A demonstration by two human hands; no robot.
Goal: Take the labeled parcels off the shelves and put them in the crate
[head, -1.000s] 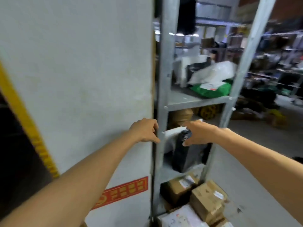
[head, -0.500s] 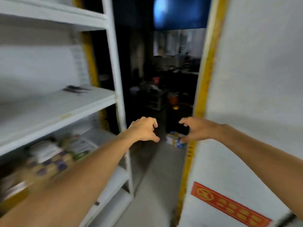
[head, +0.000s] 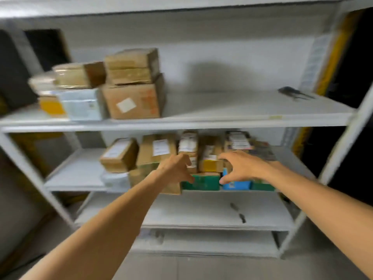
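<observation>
I face a white shelving unit (head: 181, 123). Its second shelf from the top holds several labeled cardboard parcels (head: 155, 150), with a green box (head: 203, 181) and a blue box (head: 235, 184) under them at the front. My left hand (head: 175, 168) and my right hand (head: 240, 166) hover side by side in front of these parcels, fingers loosely curled, holding nothing. Stacked brown boxes (head: 131, 91) and a white parcel (head: 82, 104) sit at the left of the shelf above. No crate is in view.
A dark tool (head: 292, 93) lies at the right end of the upper shelf. Small dark items (head: 238, 212) lie on the lower shelf (head: 201, 215). A dark opening with a yellow-edged frame (head: 331, 63) is to the right of the unit.
My view has swung left from a metal rack, past a white wall and dark doorway, to this white shelving unit. Both hands stay raised and hold nothing.
</observation>
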